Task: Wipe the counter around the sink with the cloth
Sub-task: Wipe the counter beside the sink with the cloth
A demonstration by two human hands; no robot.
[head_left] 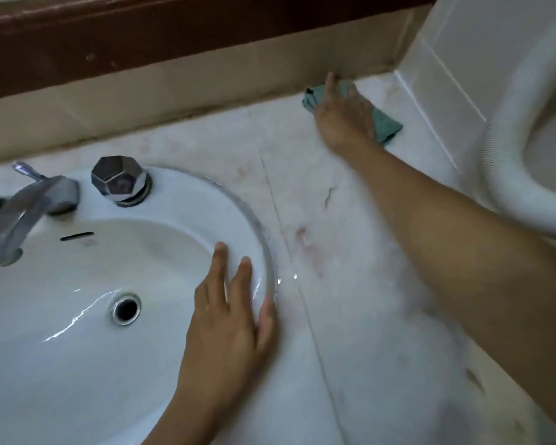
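Note:
A teal cloth [388, 125] lies on the pale marble counter [331, 239] at the far right corner, against the back wall. My right hand [344, 114] presses flat on the cloth with straight fingers, arm stretched across the counter. My left hand [228, 319] rests flat with straight fingers on the right rim of the white sink [77, 316], fingertips reaching into the basin.
A chrome faucet [23, 207] and a faceted chrome knob [119, 181] stand at the sink's back. The drain [126, 309] sits mid-basin. A white ribbed hose [507, 175] curves over the counter at right, beside the tiled wall [456, 59].

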